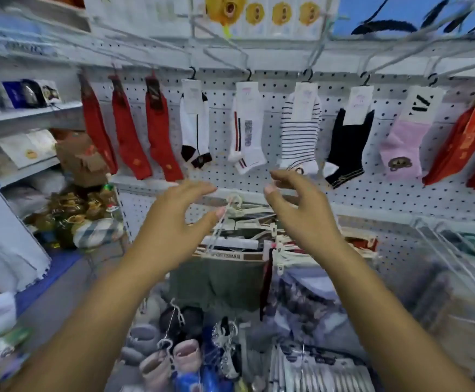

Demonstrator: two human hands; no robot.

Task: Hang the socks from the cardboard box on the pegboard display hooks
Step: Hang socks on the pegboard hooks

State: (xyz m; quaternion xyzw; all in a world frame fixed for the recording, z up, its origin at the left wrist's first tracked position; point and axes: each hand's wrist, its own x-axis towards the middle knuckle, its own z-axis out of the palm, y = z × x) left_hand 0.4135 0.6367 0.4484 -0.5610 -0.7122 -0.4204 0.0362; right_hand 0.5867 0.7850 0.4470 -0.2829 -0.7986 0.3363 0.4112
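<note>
A white pegboard [287, 193] carries a row of socks on hooks: three red socks [129, 128] at left, then a white and black sock [195, 123], a white sock with red stripe [246, 125], a striped sock [301, 125], a black sock [346, 142] and a pink sock [406, 137]. My left hand [174, 222] and my right hand [298, 210] are raised side by side below the striped and white socks, fingers spread and relaxed, holding nothing. No cardboard box of socks can be made out with certainty.
Underwear on white hangers [230, 250] hangs on hooks just beyond my hands. Red packaged socks [468, 142] hang at far right. Shelves with packaged goods [24, 94] stand at left, with a brown carton [81, 159] beside them. More goods on hooks [196, 349] hang below.
</note>
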